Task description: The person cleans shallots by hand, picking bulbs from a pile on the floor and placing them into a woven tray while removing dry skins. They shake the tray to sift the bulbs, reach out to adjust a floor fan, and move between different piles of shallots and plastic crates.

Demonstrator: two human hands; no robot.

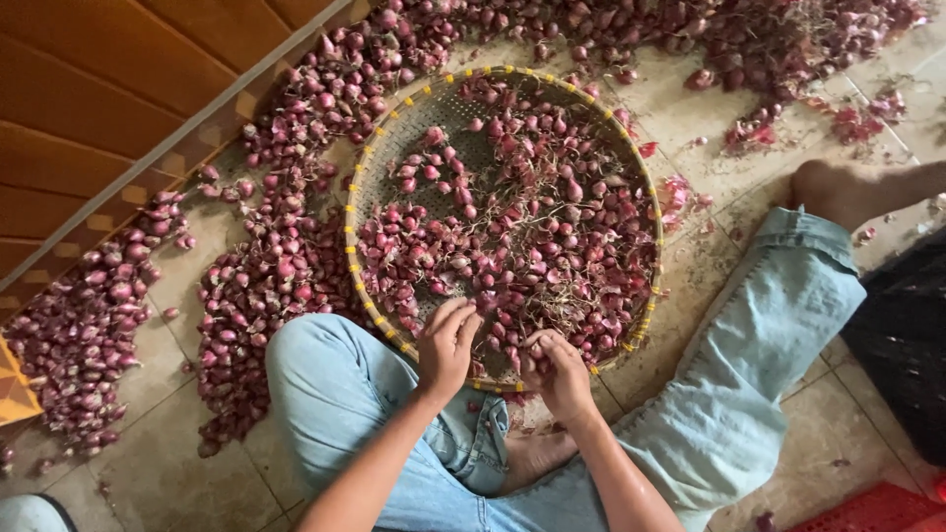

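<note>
Left hand (446, 345) reaches with loose, curled fingers into the shallots (512, 227) on the round woven tray (367, 158); right hand (557, 369) pinches one shallot (533, 347).

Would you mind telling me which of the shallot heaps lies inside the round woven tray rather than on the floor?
The heap under both hands: it fills the tray with the yellow-dotted rim, while the other shallots lie on bare tiles.

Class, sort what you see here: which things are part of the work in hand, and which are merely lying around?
In use: left hand; right hand; shallots; round woven tray.

Lying about: shallot heaps on the floor; loose skins; red crate.
</note>
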